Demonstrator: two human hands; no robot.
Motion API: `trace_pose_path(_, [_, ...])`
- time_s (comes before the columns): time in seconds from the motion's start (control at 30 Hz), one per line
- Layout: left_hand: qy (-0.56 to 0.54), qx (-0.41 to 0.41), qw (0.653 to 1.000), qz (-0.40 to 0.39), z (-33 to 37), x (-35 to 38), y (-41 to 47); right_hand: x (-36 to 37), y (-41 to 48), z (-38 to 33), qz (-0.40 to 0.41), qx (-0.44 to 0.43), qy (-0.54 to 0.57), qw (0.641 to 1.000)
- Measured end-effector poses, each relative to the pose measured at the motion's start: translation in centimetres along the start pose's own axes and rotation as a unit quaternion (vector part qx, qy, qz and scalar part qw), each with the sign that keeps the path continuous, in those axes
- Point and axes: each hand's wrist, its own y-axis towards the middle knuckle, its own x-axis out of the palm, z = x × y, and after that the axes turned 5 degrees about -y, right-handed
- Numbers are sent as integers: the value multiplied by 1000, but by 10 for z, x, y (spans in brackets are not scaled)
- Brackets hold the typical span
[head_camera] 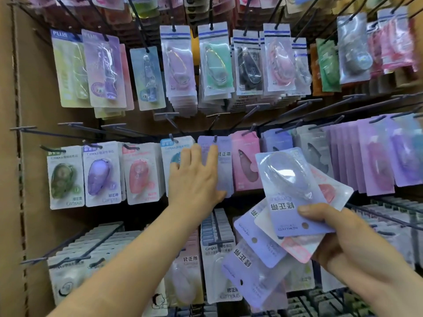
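I face a shop rack of correction-tape blister packs hung on black hooks. My left hand reaches up to the middle row, its straight fingers lying flat against a lilac pack that hangs on a hook. My right hand, lower right, grips a fanned bundle of packs upside down, thumb on top; the top one is lilac with a clear bubble, with a pink-and-white pack and more lilac ones beneath.
The top row holds green, purple, blue, mint, black and pink packs. Left of my hand hang green, purple and pink packs; a pink pack hangs right. Hook ends jut towards me. A cardboard wall closes the left side.
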Motion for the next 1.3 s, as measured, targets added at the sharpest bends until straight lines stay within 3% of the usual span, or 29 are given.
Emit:
trace_pose_path(0.1, [45, 19, 998, 27, -2, 4, -2, -4, -1, 4, 8, 10, 3, 1000])
trace_pose_path(0.4, [68, 61, 996, -14, -4, 14, 2, -6, 0, 4, 22, 22, 20, 999])
trace_pose_path(0.5, [92, 94, 991, 9, -2, 18, 7, -3, -3, 3, 29, 22, 9, 999])
trace_pose_path(0.7, [88, 88, 992, -21, 3, 24, 16, -1, -11, -1, 57, 24, -13, 998])
trace_pose_path(0.83, [52, 79, 995, -42, 7, 14, 12, -2, -16, -5, 70, 12, -21, 997])
trace_pose_path(0.9, [-73, 75, 994, 5, 11, 6, -1, -4, -17, -5, 71, 6, -15, 997])
trace_pose_path(1.0, [-369, 9, 928, 43, 19, -16, -40, -6, -19, -6, 63, -5, 25, 998])
trace_pose_path(1.1, [-568, -57, 816, -84, 29, -32, -89, -8, -20, -6, 54, -13, 93, 994])
trace_pose_path(1.2, [-659, -103, 717, -203, 31, -32, -113, -12, -19, -1, 52, -22, 141, 988])
trace_pose_path(1.3, [-682, -166, 693, -166, 23, -30, -118, -15, -18, 6, 58, -28, 160, 985])
